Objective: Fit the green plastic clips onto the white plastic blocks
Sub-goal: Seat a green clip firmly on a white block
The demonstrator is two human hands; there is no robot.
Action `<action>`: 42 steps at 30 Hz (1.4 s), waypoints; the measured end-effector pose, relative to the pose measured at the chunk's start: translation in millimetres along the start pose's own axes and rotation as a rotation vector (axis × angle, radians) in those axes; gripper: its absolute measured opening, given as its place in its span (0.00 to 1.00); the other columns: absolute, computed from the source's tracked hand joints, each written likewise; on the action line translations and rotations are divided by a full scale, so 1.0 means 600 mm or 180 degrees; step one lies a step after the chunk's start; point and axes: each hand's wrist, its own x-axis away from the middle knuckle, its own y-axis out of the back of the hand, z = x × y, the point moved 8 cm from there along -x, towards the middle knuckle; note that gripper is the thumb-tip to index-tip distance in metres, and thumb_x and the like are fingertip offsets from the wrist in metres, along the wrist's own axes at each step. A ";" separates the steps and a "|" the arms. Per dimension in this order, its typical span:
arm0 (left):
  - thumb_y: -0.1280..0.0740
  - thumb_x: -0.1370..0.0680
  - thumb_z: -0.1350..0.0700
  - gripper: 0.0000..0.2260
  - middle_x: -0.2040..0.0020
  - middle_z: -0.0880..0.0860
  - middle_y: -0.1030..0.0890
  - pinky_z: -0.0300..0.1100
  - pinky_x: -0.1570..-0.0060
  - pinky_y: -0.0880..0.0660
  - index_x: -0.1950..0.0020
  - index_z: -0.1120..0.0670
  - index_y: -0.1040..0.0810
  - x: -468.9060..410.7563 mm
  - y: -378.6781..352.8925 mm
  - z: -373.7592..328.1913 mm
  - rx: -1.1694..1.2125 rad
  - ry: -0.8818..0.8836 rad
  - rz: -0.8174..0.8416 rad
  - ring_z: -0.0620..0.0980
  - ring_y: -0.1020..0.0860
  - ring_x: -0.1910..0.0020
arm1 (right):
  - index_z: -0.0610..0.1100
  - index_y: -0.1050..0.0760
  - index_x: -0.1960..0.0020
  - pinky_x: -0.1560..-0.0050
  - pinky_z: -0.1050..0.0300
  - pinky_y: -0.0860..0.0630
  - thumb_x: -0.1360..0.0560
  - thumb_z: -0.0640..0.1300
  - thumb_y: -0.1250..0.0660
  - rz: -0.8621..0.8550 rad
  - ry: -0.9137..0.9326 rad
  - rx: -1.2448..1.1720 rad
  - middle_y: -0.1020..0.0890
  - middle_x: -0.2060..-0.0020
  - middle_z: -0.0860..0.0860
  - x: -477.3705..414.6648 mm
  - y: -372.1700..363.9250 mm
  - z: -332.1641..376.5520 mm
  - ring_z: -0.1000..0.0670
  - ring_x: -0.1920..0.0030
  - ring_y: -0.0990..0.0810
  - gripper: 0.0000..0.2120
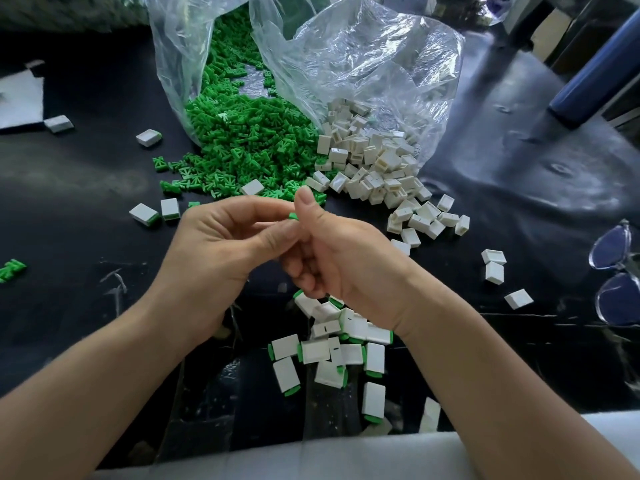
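the hands meet above the finished pieces (341, 344), likely so each done one drops onto that heap. the left hand (221, 251) pinches a green clip (293, 215); the right hand (337, 261) is curled, thumb against it, and whether a block hides inside i cannot tell. loose clips (242, 140) and white blocks (374, 168) spill from a clear bag (363, 64) onto the black table (519, 161), glasses (616, 271) at the right.

A small assembly workshop — a scuffed black bench (86, 202) carries clear plastic bags (381, 64) spilling loose green clips (242, 133) and white blocks (374, 161) in bulk. Clipped blocks (349, 353) lie heaped near the front edge (clear safety glasses (611, 249) sit at the right).
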 end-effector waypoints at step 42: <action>0.34 0.35 0.62 0.07 0.69 0.57 0.18 0.39 0.64 0.21 0.66 0.57 0.16 -0.002 0.013 0.024 0.0100 0.0655 -0.0152 0.52 0.19 0.69 | 0.45 0.24 0.56 0.70 0.70 0.34 0.20 0.53 0.49 -0.0356 0.0324 0.0950 0.29 0.71 0.55 0.001 0.018 0.006 0.60 0.72 0.32 0.19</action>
